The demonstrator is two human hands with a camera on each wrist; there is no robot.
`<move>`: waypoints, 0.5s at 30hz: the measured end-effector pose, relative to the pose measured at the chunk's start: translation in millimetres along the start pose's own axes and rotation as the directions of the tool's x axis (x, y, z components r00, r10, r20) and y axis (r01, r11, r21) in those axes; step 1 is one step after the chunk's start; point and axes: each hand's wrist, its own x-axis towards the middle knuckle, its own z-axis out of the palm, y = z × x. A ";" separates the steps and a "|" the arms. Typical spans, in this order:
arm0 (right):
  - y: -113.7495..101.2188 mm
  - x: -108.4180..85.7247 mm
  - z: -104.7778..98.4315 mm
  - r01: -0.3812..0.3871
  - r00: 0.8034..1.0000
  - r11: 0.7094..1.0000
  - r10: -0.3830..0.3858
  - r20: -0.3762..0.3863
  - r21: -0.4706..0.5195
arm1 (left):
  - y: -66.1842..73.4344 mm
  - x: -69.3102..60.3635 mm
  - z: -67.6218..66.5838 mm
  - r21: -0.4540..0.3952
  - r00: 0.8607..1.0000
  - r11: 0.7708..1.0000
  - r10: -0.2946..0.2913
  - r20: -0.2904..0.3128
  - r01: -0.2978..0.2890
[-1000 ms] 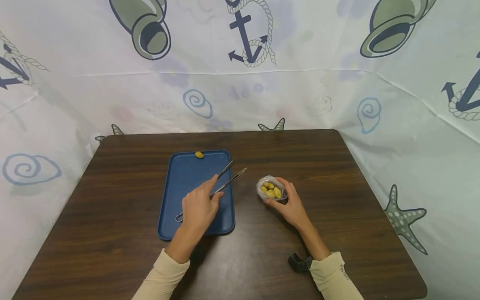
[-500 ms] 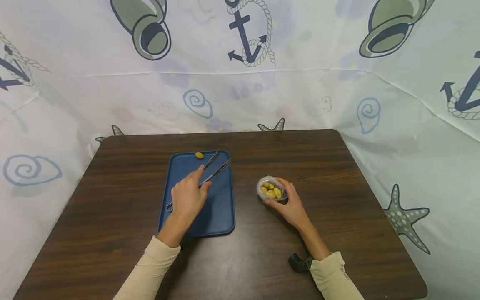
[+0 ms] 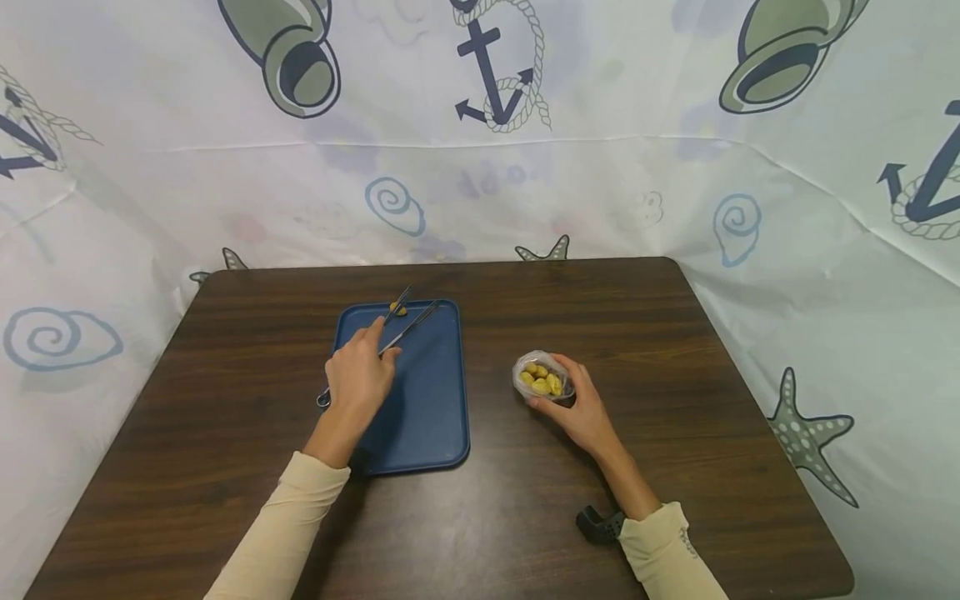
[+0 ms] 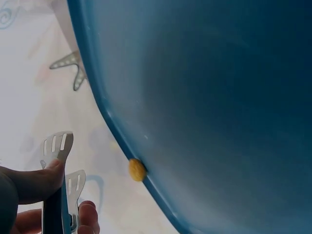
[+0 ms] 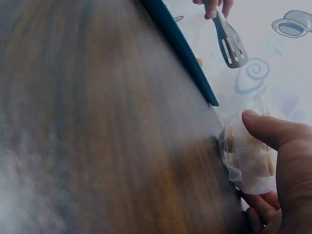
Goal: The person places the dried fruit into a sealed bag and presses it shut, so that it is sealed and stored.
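Observation:
My left hand (image 3: 358,371) holds metal tongs (image 3: 408,327) over the far left part of a blue tray (image 3: 435,408). Slots show in the tongs' ends (image 4: 58,144), which stand apart with nothing between them. Just beneath the tips, in the head view, a small yellow oval piece (image 3: 402,312) lies at the tray's far rim, partly hidden by one tong arm. My right hand (image 3: 577,408) grips a crinkled clear plastic bag (image 5: 248,168) from its right side, thumb in front. Several yellow oval pieces (image 3: 542,386) lie inside the open bag.
A dark wooden table (image 3: 615,317) bears the tray and the bag, with bare wood between them. Behind it hangs a pale cloth (image 3: 630,183) printed with anchors and shells. A black device (image 3: 598,527) sits at my right wrist.
My left hand has moved the tongs left and away from me, from beyond the tray's right edge to above the lone yellow piece. My right hand and the bag have stayed put.

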 end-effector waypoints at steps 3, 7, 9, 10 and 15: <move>-0.9 0.4 -0.4 -0.004 1.000 1.000 0.004 0.003 0.002 | -7.6 6.7 -0.4 0.011 0.999 0.999 -0.034 0.027 0.034; -1.7 0.4 -0.9 -0.007 1.000 1.000 0.007 0.006 -0.001 | -16.7 16.2 -0.4 0.023 0.996 0.998 -0.067 0.052 0.066; -2.3 0.3 -1.2 -0.008 1.000 1.000 0.008 0.006 0.001 | -20.5 20.6 0.5 0.032 0.995 0.997 -0.073 0.063 0.071; -2.5 0.5 -1.3 -0.008 1.000 1.000 0.008 0.007 0.004 | -22.0 22.4 1.0 0.034 0.995 0.997 -0.075 0.069 0.073; -4.6 0.6 -2.2 -0.010 1.000 1.000 0.010 0.009 0.009 | -28.4 28.8 5.3 0.044 0.990 0.995 -0.097 0.100 0.093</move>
